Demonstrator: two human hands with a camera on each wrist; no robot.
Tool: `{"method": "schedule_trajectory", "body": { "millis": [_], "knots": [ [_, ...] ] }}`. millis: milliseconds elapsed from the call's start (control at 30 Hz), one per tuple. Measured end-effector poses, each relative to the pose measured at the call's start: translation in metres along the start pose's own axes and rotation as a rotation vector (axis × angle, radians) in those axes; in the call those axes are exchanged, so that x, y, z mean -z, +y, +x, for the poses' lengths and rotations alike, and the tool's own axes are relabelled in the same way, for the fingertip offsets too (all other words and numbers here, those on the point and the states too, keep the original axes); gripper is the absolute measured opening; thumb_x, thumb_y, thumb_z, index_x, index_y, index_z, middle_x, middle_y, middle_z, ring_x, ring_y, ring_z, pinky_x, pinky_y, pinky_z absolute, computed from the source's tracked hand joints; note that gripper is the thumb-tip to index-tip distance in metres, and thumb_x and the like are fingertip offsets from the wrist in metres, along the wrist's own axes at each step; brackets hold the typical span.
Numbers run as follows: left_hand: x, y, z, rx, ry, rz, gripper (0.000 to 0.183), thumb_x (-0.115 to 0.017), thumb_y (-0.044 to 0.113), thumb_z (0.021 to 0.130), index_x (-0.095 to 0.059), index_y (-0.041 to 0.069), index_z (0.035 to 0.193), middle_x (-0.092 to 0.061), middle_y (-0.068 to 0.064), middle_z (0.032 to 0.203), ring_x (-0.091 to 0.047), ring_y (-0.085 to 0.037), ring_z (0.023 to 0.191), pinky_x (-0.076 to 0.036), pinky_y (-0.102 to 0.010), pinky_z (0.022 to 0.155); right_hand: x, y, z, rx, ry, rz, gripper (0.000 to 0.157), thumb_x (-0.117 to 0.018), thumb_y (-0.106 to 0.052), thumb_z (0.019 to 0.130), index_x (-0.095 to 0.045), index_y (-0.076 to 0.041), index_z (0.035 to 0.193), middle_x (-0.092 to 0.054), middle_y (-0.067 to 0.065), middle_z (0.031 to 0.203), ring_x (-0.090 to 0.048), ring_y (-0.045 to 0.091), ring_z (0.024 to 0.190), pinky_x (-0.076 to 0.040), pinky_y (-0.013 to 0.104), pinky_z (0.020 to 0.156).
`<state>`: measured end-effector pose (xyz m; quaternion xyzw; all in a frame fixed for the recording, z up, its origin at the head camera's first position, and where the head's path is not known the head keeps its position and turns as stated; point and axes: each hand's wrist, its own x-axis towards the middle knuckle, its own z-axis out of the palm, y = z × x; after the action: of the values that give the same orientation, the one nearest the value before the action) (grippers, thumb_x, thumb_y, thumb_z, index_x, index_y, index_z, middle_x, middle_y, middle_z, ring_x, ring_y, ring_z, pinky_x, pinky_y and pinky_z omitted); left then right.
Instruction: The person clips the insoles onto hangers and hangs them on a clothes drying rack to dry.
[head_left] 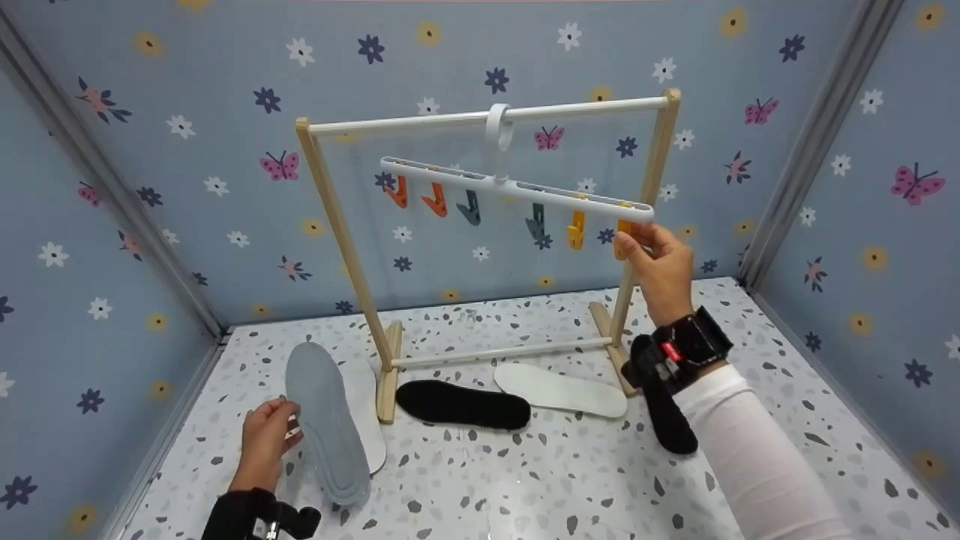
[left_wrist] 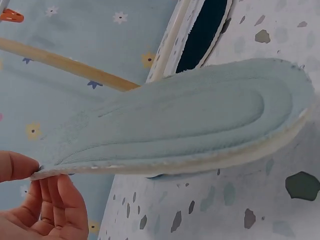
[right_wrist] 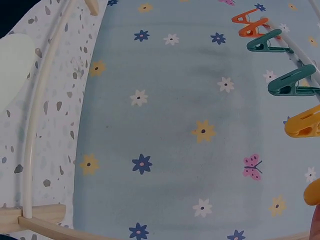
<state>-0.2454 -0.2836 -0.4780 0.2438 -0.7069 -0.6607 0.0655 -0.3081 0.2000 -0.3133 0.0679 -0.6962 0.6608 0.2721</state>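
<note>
My left hand (head_left: 266, 437) pinches the edge of a light blue-grey insole (head_left: 324, 420), which is lifted at a tilt; in the left wrist view the thumb and fingertips grip the insole (left_wrist: 180, 120) at one end. My right hand (head_left: 664, 266) pinches the yellow clothespin (head_left: 622, 238) at the right end of a white clip hanger (head_left: 501, 184). That hanger tilts down to the right from the rack's top bar. Another yellow clothespin (head_left: 576, 231), two green clothespins (right_wrist: 291, 81) and two orange clothespins (head_left: 435, 201) hang along it. In the right wrist view only a fingertip shows.
A wooden rack (head_left: 337, 240) with white bars stands on the speckled tabletop (head_left: 480, 480). Around its base lie a black insole (head_left: 463, 405), a white insole (head_left: 562, 391), another black insole (head_left: 671, 420) below my right wrist, and a white insole (head_left: 367, 420) behind the lifted one.
</note>
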Motion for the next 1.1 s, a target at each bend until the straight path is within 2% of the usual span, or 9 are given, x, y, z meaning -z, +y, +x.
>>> {"method": "schedule_trajectory", "body": {
  "millis": [267,433,500,667,800,1000,1100],
  "knots": [
    [-0.013,0.010,-0.008,0.009,-0.030,0.037,0.030,-0.053,0.016,0.090,-0.049,0.001,0.116,-0.055,0.004,0.092,-0.055,-0.008,0.079,-0.050,-0.021,0.067,-0.001,-0.002,-0.002,-0.027,-0.010,-0.052,0.037,-0.064,-0.019,0.090,-0.059,0.006,0.117,-0.063,0.003,0.093,-0.059,0.013,0.082,-0.047,0.024,0.084],
    [-0.019,0.015,-0.011,-0.002,-0.073,0.028,0.030,-0.052,0.015,0.092,-0.049,-0.001,0.117,-0.055,0.005,0.089,-0.055,-0.007,0.077,-0.050,-0.022,0.067,-0.002,-0.003,-0.003,-0.042,-0.027,-0.057,0.036,-0.061,-0.020,0.092,-0.057,0.006,0.118,-0.062,0.004,0.093,-0.058,0.014,0.082,-0.045,0.031,0.085],
    [-0.022,0.017,-0.013,-0.001,-0.087,0.031,0.031,-0.052,0.015,0.092,-0.048,-0.001,0.119,-0.056,0.002,0.092,-0.055,-0.007,0.077,-0.049,-0.022,0.067,-0.003,-0.003,-0.002,-0.043,-0.033,-0.051,0.036,-0.060,-0.018,0.093,-0.056,0.008,0.117,-0.061,0.003,0.092,-0.057,0.012,0.082,-0.045,0.029,0.083],
    [-0.031,0.020,-0.017,-0.014,-0.110,0.030,0.034,-0.052,0.015,0.093,-0.048,-0.001,0.122,-0.056,0.000,0.097,-0.055,-0.008,0.079,-0.049,-0.023,0.068,-0.002,0.015,0.007,-0.046,-0.033,-0.026,0.037,-0.061,-0.020,0.093,-0.056,0.008,0.116,-0.061,0.000,0.093,-0.056,0.011,0.085,-0.043,0.025,0.079],
    [-0.040,0.024,-0.020,-0.047,-0.136,-0.005,0.028,-0.052,0.013,0.093,-0.050,-0.002,0.117,-0.057,0.003,0.089,-0.056,-0.009,0.077,-0.050,-0.023,0.068,0.000,0.023,0.012,-0.061,-0.029,-0.024,0.039,-0.061,-0.025,0.092,-0.056,0.005,0.117,-0.061,0.000,0.097,-0.056,0.012,0.089,-0.043,0.025,0.083],
    [-0.056,0.028,-0.025,-0.081,-0.167,0.016,0.027,-0.052,0.012,0.093,-0.051,-0.003,0.116,-0.057,0.001,0.092,-0.056,-0.008,0.079,-0.050,-0.024,0.069,-0.001,0.022,0.012,-0.036,-0.006,0.049,0.028,-0.061,-0.017,0.092,-0.057,0.006,0.109,-0.061,-0.003,0.087,-0.055,0.011,0.080,-0.043,0.022,0.075],
    [-0.063,0.030,-0.027,-0.102,-0.188,0.038,0.027,-0.053,0.010,0.094,-0.051,-0.003,0.118,-0.057,-0.003,0.097,-0.056,-0.008,0.081,-0.051,-0.024,0.070,-0.003,0.021,0.012,-0.031,-0.007,0.057,0.024,-0.060,-0.016,0.093,-0.057,0.004,0.106,-0.061,-0.005,0.085,-0.055,0.010,0.079,-0.044,0.023,0.076]
  ]
}}
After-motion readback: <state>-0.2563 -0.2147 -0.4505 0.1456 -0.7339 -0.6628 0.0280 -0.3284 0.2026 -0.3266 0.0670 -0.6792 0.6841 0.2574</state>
